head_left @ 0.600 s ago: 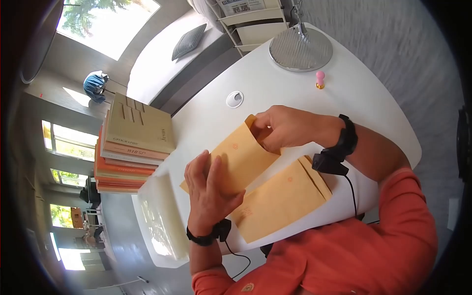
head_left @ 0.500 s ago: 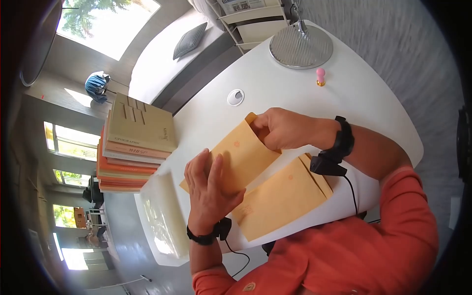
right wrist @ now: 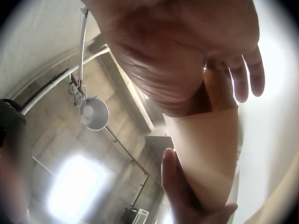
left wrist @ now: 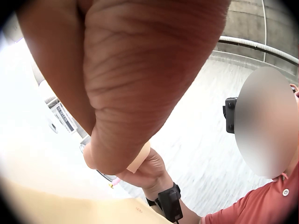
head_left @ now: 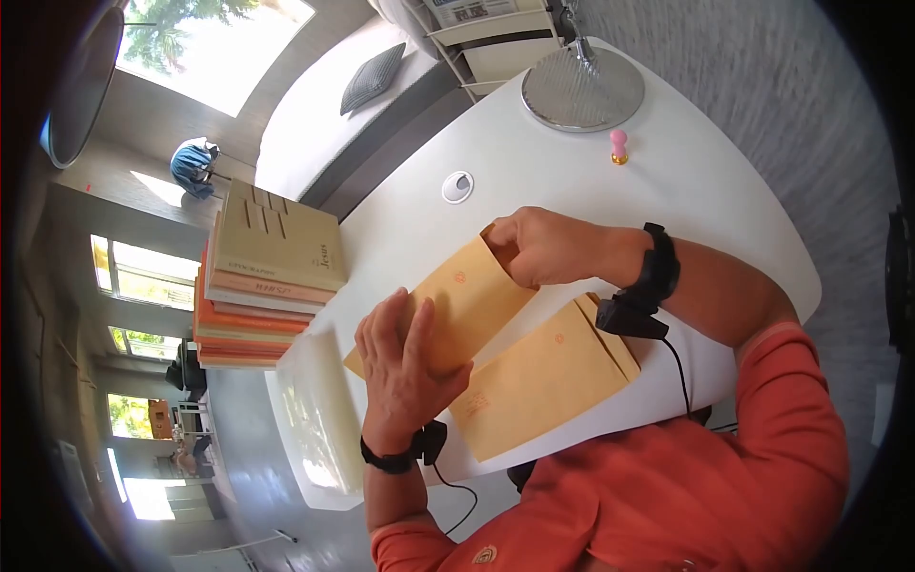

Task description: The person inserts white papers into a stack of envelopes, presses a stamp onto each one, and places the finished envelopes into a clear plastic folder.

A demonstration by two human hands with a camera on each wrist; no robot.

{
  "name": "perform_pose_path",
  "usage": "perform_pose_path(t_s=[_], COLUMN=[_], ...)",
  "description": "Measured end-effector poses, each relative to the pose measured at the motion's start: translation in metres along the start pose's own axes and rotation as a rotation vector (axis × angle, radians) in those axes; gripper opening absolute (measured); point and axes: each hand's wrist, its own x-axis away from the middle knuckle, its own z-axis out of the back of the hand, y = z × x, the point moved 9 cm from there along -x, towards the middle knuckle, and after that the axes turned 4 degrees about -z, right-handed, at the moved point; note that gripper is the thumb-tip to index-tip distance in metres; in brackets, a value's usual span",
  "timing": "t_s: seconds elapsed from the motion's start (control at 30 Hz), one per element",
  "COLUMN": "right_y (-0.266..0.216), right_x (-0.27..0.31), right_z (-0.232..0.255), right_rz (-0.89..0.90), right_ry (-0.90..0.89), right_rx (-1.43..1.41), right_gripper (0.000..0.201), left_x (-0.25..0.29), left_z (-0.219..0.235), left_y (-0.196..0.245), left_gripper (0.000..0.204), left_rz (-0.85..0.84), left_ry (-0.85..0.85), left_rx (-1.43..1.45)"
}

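Note:
A kraft-paper envelope [head_left: 467,296] with a small reddish print slants over the white desk, its mouth bowed apart towards my right hand. My left hand [head_left: 398,381] holds its lower end, fingers along the upper face and thumb at the near edge. At the mouth, my right hand [head_left: 553,246] has fingers inside the paper, while two of its fingers [right wrist: 239,84] show outside in the right wrist view. What those inside fingers grasp is hidden; I cannot tell. Nearer the body lie more kraft envelopes [head_left: 548,381], overlapping, the top one printed in red.
A pink-handled stamp [head_left: 619,147] stands near the round metal lamp base [head_left: 583,88]. Stacked books [head_left: 276,248] rise at the desk's left, beside a clear plastic-wrapped bundle [head_left: 319,419]. A round cable cover [head_left: 457,188] sits in the desktop [head_left: 400,238].
Both hands stay on the same envelope with little movement. Less of the flap shows past my right knuckles, and the head view has shifted slightly.

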Motion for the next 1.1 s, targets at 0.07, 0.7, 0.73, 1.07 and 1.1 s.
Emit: perform_pose_path(t_s=[0.07,0.7,0.73,1.07,1.1], right_y=[0.011,0.006,0.002,-0.005,0.014], right_x=[0.0,-0.012,-0.01,-0.002,-0.007], right_z=[-0.007,0.058,0.056,0.114,0.123], right_rz=[-0.13,0.06,0.109,0.328,0.153], right_ry=[-0.067,0.184,0.197,0.575,0.602], right_rx=[-0.081,-0.47,-0.327,0.226,0.159], right_gripper=[0.038,0.042,0.048,0.028,0.027], left_x=[-0.001,0.027,0.028,0.074,0.082], left_z=[0.0,0.008,0.005,-0.008,-0.012], left_y=[0.003,-0.029,-0.03,-0.088,-0.094], left_gripper=[0.098,0.118,0.118,0.106,0.106], left_rz=[-0.011,0.16,0.173,0.425,0.444], left_ry=[-0.013,-0.077,-0.1,-0.176,-0.17], left_rx=[-0.022,-0.034,-0.006,0.074,0.081])
